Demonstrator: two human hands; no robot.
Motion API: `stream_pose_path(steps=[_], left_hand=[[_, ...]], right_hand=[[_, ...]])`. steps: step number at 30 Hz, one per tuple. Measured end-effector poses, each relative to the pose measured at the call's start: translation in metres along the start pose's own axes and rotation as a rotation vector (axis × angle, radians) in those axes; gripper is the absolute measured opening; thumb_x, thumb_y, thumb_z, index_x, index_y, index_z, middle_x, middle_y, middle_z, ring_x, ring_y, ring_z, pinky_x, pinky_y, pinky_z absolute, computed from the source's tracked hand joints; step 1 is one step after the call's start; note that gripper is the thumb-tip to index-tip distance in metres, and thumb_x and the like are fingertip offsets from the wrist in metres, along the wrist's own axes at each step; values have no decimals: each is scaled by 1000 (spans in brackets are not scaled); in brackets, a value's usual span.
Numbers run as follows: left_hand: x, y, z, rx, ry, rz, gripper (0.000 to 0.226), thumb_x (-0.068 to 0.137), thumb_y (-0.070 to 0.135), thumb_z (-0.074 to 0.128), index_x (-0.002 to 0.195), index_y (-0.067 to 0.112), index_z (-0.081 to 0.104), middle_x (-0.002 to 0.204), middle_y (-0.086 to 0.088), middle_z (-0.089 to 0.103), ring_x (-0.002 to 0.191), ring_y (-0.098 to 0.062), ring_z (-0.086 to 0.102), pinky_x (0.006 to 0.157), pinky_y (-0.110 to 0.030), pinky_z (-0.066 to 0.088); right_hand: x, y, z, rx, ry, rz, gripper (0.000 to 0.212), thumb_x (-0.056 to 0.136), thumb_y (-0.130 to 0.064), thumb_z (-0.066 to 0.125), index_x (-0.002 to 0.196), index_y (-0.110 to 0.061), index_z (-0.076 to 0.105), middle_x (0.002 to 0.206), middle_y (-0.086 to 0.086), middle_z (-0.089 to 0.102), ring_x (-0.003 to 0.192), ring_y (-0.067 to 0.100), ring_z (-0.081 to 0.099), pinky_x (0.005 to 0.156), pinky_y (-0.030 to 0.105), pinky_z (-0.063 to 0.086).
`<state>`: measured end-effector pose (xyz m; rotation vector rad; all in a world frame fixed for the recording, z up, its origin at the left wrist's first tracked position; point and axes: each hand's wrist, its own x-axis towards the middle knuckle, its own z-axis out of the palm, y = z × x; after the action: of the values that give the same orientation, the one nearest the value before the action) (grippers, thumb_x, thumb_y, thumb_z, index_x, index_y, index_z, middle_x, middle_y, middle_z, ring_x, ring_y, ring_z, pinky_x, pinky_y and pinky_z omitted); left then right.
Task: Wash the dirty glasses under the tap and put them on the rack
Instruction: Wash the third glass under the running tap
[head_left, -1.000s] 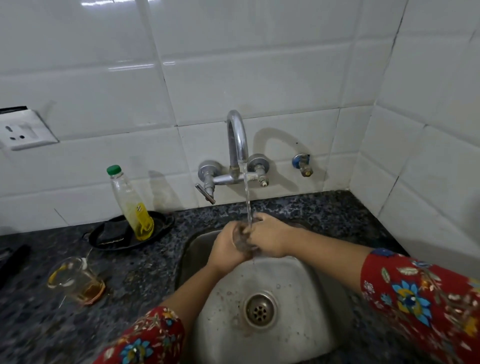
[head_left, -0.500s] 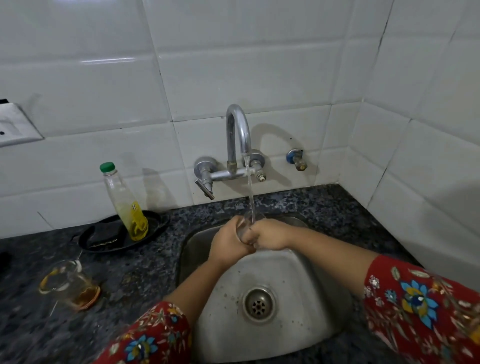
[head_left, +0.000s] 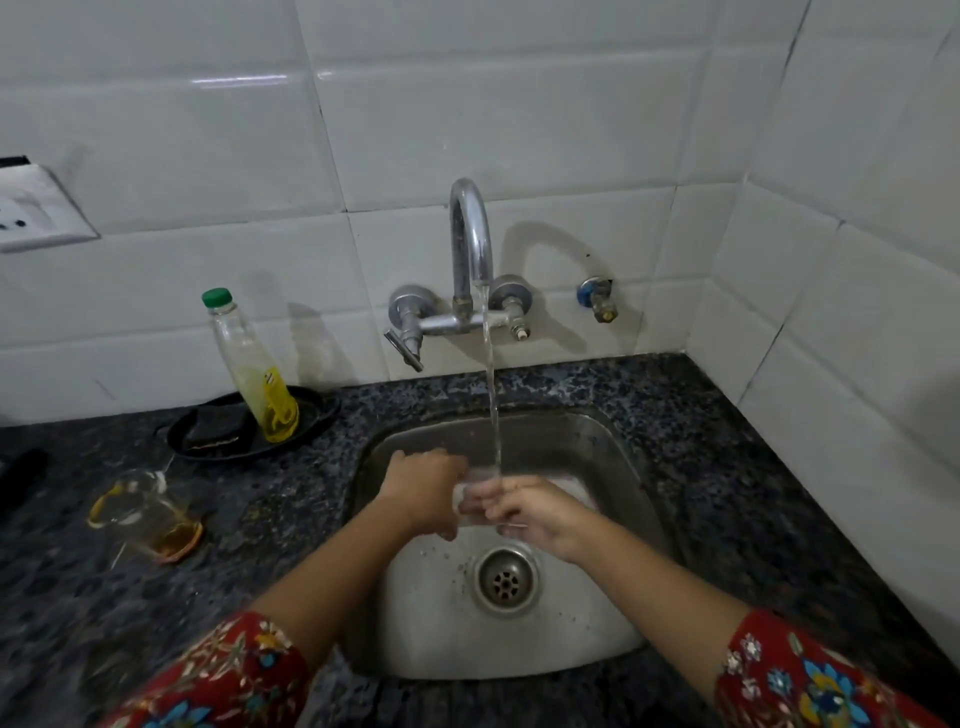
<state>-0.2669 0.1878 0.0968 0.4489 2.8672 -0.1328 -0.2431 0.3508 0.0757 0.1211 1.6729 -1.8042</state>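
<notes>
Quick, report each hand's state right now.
Left hand: closed, gripping the glass.
Right hand: closed, fingers curled round the same glass.

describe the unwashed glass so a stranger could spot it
Start at the steel sink and go left along the dark counter. In front of the black tray sits a clear glass; unlike the held glass under the tap, it holds amber dregs.

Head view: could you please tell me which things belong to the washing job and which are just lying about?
Job: held glass, left hand, right hand, tap, sink, dirty glass.
Lying about: bottle, black dish, wall socket, blue valve.
</notes>
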Motion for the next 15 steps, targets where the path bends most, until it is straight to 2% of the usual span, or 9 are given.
stream_pose_path(steps=[1,3,6,8,10,12,14,15], left_hand=[[-2,1,-2,79,-44,-19,65,67,37,81,125,26,53,125,-3,57,115,-24,56,101,-44,38],[-5,4,-4,216,-140,-78,71,71,36,80,134,27,49,132,-4,53,122,-26,52,106,-49,30],[-10,11,-11,384,-232,-159,74,76,35,78,140,27,43,140,-6,48,130,-30,46,109,-58,26],[-13,10,-14,372,-238,-178,74,76,33,77,140,26,41,140,-7,46,131,-31,44,108,-62,27],[-11,4,-16,208,-215,-188,71,72,31,79,135,26,46,134,-6,50,126,-29,49,103,-55,39],[-3,-5,-12,-95,-147,-180,62,66,29,82,121,24,54,122,-4,57,111,-24,58,86,-39,51],[7,-8,-6,-551,-94,-178,46,63,18,83,101,23,58,107,-3,62,94,-20,61,70,-31,52],[12,-7,-4,-803,-94,-162,43,61,9,83,94,22,59,100,-3,63,89,-18,62,69,-29,52]], right_hand=[[3,7,1,89,-14,55,34,89,5,44,105,-16,66,105,1,71,103,16,63,87,29,39],[7,18,5,255,-24,131,35,92,2,40,111,-16,63,99,-3,72,96,14,64,81,30,40],[8,29,15,332,-34,172,32,91,2,43,103,-16,66,89,-4,74,89,14,66,77,28,42],[8,31,21,330,-37,150,30,91,2,44,99,-15,68,88,-4,75,91,14,66,79,28,42],[9,26,20,233,31,8,29,96,-3,43,94,-16,69,87,-1,75,90,14,67,77,26,42],[8,17,13,0,113,-212,31,101,-12,39,91,-16,68,90,1,73,89,13,67,82,26,44],[11,11,-6,-376,176,-497,32,102,-20,36,91,-14,65,90,0,70,87,10,65,86,26,45],[14,8,-18,-626,220,-648,33,102,-25,35,92,-14,65,90,-1,69,86,10,63,88,25,44]])
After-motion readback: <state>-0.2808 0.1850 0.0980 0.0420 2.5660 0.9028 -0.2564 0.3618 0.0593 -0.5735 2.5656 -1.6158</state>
